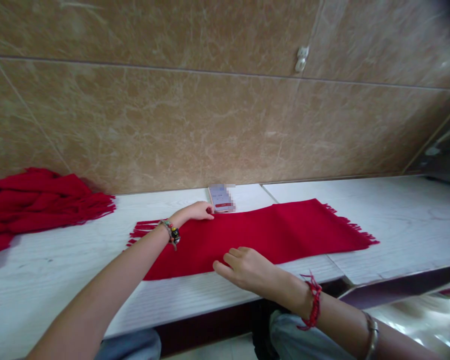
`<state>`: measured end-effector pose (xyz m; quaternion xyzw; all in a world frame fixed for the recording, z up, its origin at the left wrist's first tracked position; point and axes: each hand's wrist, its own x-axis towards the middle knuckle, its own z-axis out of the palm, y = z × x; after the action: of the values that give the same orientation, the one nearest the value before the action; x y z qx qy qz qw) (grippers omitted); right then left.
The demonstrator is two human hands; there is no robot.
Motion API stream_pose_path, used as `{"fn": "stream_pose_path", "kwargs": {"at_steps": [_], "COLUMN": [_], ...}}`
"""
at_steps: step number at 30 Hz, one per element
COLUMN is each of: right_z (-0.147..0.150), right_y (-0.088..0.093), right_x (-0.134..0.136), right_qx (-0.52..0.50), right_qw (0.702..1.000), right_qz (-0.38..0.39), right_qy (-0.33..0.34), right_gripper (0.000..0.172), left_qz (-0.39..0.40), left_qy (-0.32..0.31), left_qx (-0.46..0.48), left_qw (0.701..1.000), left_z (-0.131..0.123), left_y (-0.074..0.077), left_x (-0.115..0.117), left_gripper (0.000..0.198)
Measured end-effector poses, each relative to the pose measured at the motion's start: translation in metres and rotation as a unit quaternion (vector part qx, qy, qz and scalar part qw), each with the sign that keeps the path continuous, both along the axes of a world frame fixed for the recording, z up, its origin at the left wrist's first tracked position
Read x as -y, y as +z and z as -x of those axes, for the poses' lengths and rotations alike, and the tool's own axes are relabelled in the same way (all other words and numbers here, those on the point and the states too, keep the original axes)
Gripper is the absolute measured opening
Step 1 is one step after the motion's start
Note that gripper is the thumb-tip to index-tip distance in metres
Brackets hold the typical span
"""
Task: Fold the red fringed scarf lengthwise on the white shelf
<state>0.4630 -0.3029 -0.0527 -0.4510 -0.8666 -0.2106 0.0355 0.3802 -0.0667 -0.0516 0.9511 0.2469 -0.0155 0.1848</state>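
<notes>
A red fringed scarf (pixel 285 230) lies flat along the white tabletop (pixel 60 280). My left hand (pixel 195 211) rests on the scarf's far edge near its left end, fingers curled against the cloth, with a beaded bracelet on the wrist. My right hand (pixel 245 267) presses on the near edge at the middle, fingers bent and pinching the hem; a red string bracelet circles that wrist. A phone (pixel 220 198) lies just beyond the left hand, by the wall.
A heap of several red scarves (pixel 37 202) sits at the far left against the brown marble wall (pixel 210 115). The table's front edge runs near my knees. A second white panel (pixel 397 220) extends to the right.
</notes>
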Motion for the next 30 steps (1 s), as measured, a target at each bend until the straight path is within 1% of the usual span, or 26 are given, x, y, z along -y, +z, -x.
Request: {"fn": "stream_pose_path", "kwargs": {"at_steps": [5, 10, 15, 20, 28, 30], "right_z": [-0.004, -0.002, 0.005, 0.009, 0.015, 0.015], "right_y": [-0.008, -0.006, -0.009, -0.012, -0.019, -0.018], "right_x": [-0.005, -0.003, -0.004, -0.006, -0.001, 0.0], "right_qx": [0.013, 0.012, -0.004, -0.003, -0.007, -0.005], "right_qw": [1.0, 0.999, 0.999, 0.998, 0.996, 0.995], "right_qz": [-0.01, -0.023, -0.046, -0.051, -0.085, -0.093], "right_qy": [0.025, 0.025, -0.012, -0.022, -0.026, -0.022], "right_gripper": [0.009, 0.007, 0.009, 0.011, 0.013, 0.014], "left_qz": [0.055, 0.101, 0.133, 0.153, 0.169, 0.176], "left_qy": [0.01, 0.006, 0.003, 0.005, 0.046, 0.059], "left_qx": [-0.004, -0.009, -0.023, -0.029, -0.004, 0.005], "left_qw": [0.998, 0.995, 0.991, 0.988, 0.984, 0.983], "left_z": [-0.012, -0.019, -0.016, -0.011, -0.012, -0.01], "left_y": [-0.001, 0.004, 0.01, 0.016, 0.015, 0.017], "left_x": [-0.005, -0.006, -0.008, -0.009, -0.006, -0.007], "left_gripper": [0.022, 0.023, 0.019, 0.015, 0.016, 0.017]}}
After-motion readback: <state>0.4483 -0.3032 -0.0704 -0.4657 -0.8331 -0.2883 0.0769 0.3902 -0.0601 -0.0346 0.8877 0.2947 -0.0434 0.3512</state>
